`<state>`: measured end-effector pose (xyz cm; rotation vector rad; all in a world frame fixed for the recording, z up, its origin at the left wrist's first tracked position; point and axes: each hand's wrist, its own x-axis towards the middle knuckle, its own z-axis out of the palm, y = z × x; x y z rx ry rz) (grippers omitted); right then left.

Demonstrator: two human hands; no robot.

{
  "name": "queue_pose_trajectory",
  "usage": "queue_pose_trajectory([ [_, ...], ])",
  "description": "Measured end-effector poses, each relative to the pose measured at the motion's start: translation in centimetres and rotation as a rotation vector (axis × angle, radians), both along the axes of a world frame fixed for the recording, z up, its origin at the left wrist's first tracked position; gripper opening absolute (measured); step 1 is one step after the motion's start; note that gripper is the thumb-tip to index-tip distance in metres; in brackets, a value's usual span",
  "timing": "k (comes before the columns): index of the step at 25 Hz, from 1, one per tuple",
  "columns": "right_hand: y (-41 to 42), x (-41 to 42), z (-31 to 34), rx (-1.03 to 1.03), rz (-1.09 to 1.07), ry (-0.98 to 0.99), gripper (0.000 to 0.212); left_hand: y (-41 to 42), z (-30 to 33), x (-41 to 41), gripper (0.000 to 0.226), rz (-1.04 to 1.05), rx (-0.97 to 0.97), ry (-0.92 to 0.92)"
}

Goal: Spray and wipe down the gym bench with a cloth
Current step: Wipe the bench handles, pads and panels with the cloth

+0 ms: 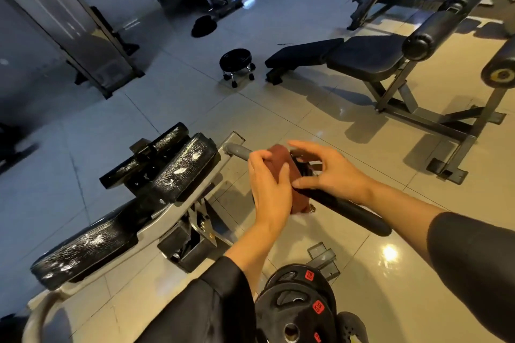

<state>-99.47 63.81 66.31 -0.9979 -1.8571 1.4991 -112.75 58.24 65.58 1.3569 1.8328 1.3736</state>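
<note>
The gym bench [178, 172] lies at lower left, its black pads flecked with white spray foam. A reddish-brown cloth [282, 160] is draped over a black handle bar [348, 210] right of the bench. My left hand [269, 184] grips the cloth from the left side, the thumb pressed on it. My right hand [328, 168] hovers over the cloth and bar, fingers spread and lightly curved, the thumb touching the bar's top. No spray bottle shows in the head view.
Black weight plates [295, 306] with red labels are stacked at the bottom centre. Another black bench [365, 57] with a steel frame stands at upper right, a small wheeled stool [237, 62] beside it. Tiled floor [320, 120] spreads between them.
</note>
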Motion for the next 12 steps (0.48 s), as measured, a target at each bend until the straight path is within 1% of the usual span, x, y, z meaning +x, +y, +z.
queue_pose_trajectory([
  [1, 0.6, -0.2, 0.8, -0.05, 0.019, 0.075, 0.073, 0.8, 1.0, 0.1, 0.022, 0.016, 0.018, -0.02],
  [3, 1.6, -1.2, 1.9, -0.029, 0.061, 0.124, 0.072, 1.8, 2.0, 0.4, 0.015, 0.003, 0.017, -0.044],
  [5, 2.4, -2.1, 2.1, 0.032, -0.012, 0.154, 0.065, 2.3, 2.4, 0.5, 0.008, -0.007, 0.032, -0.069],
  [7, 3.1, -2.8, 1.5, 0.094, -0.132, 0.175, 0.061, 2.5, 2.3, -0.4, 0.019, 0.054, 0.067, -0.005],
  [8, 3.5, -3.1, 1.0, 0.154, -0.162, 0.137, 0.06, 2.5, 2.1, -1.0, 0.018, 0.113, 0.067, 0.06],
  [9, 3.8, -3.3, 0.3, 0.229, -0.148, 0.057, 0.059, 2.2, 1.6, -1.7, 0.015, 0.156, 0.041, 0.125],
  [10, 3.9, -3.4, -0.5, 0.294, -0.084, -0.044, 0.058, 1.7, 0.9, -2.2, 0.018, 0.166, -0.006, 0.181],
  [12, 3.4, -3.0, -2.1, 0.377, 0.09, -0.232, 0.055, 0.2, -0.8, -2.4, 0.038, 0.111, -0.11, 0.27],
])
